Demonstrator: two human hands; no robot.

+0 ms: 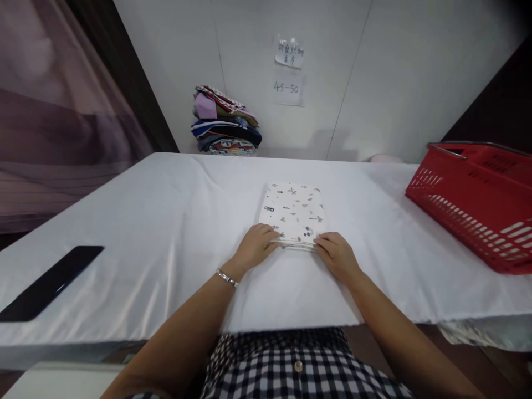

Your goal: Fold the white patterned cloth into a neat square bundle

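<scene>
A white cloth (294,208) printed with small figures and leaves lies folded into a neat rectangle on the table. Its layered near edge faces me. My left hand (256,246), with a silver bracelet at the wrist, pinches the near left corner between thumb and fingers. At the near right corner, my right hand (337,256) grips the layers the same way. Parts of both corners are hidden under my fingers.
A white sheet covers the table (199,221). To the left lies a flat black object (52,282); a red plastic basket (474,202) stands on the right. Stacked folded fabrics (226,122) sit by the back wall, below and left of two paper notes (288,87).
</scene>
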